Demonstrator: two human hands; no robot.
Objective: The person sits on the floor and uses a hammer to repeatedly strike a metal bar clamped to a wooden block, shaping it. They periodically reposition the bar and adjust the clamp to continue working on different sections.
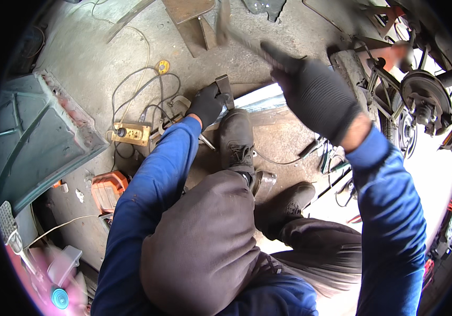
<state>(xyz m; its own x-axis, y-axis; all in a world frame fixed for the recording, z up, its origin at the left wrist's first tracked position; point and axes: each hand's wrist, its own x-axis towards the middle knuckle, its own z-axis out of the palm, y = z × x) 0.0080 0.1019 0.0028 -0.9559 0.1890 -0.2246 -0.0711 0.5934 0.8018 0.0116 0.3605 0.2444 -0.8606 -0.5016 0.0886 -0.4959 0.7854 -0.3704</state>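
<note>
Nearest the camera, the person crouched with knees drawn up; the left boot (pixel 236 138) was planted on the metal strip (pixel 260 98), apparently to pin it flat to the concrete floor (pixel 94 58). Just ahead of the boot toe, the left hand (pixel 207 104), in a black glove, was closed around a small dark steel piece (pixel 225 87) held upright on the near end of the strip, fingers wrapped low so the top stayed exposed. Above and to the right of that grip, the right hand (pixel 315 92), also gloved, was clenched on the handle of a hammer (pixel 236 31), raised; the head and shaft were motion-blurred, so the exact type could not be told. The raised position put the head well apart from the held piece. To the left of the left hand's grip lay a yellow socket block (pixel 131 134) with cables (pixel 147 84) looping beyond it. Further right of the raised hand, a bare brake disc and hub (pixel 425 97) of a vehicle stood at the frame edge.
</note>
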